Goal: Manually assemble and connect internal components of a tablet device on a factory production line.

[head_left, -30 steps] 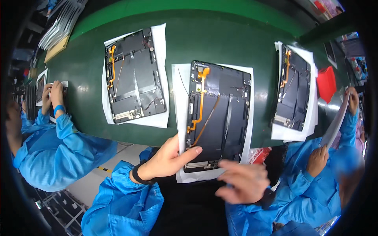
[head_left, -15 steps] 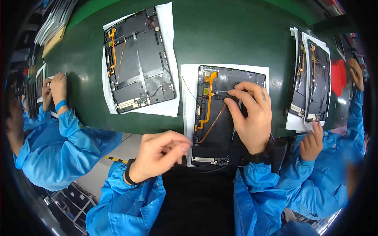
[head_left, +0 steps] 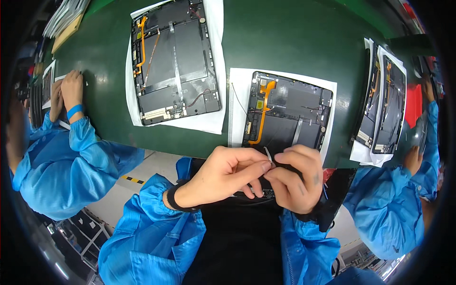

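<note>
My left hand (head_left: 223,175) and my right hand (head_left: 299,178) meet over the near edge of a black tablet housing (head_left: 280,130). Both are closed, fingertips pinched together around a thin pale strip (head_left: 268,154), whose tip sticks up between them. The rest of the strip is hidden by my fingers. Inside the housing an orange flex cable (head_left: 264,114) runs down the left side, and a silvery tape strip (head_left: 298,130) lies right of the middle. My hands cover the housing's lower part. A white sheet (head_left: 237,118) lies under it.
Another open tablet housing (head_left: 183,61) rests on white paper at the upper left of the green table (head_left: 266,33). Further housings (head_left: 392,104) lie on paper to the right, near a red object (head_left: 413,107). Co-workers in blue sleeves sit on both sides (head_left: 95,152).
My hands have come together over the housing's near edge. The thin copper-coloured strip seen earlier inside the housing no longer shows there. The view has shifted slightly.
</note>
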`<state>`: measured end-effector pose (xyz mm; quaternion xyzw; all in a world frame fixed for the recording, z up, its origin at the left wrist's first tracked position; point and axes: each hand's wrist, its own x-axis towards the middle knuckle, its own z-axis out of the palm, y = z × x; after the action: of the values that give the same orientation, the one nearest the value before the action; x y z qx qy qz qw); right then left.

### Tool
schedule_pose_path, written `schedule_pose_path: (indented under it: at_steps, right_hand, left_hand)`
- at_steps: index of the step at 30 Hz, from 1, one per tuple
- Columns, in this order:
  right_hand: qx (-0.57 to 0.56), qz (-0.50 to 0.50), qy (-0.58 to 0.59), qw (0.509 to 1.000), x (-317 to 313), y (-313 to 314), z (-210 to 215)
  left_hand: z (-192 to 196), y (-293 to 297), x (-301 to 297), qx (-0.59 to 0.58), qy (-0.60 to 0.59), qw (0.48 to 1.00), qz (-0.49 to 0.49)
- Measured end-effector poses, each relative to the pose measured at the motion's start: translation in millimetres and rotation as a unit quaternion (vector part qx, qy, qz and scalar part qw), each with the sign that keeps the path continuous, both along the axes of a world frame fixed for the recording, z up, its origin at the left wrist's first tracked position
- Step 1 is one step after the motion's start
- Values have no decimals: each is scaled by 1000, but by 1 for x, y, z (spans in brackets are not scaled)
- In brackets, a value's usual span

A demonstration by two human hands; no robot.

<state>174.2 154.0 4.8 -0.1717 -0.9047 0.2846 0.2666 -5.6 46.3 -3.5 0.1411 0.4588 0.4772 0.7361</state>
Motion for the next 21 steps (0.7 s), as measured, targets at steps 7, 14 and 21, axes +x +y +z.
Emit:
schedule_pose_path:
  at_steps: [7,14,21]
  right_hand:
    - [-113,-9,12,993,2,9,-5]
    - [-68,20,-5,997,4,12,-8]
    - [-42,32,-5,999,5,13,-7]
  left_hand:
    - [-4,-4,1,61,79,995,4]
    - [-3,-5,4,119,221,968,12]
    - [-7,-5,6,228,391,891,26]
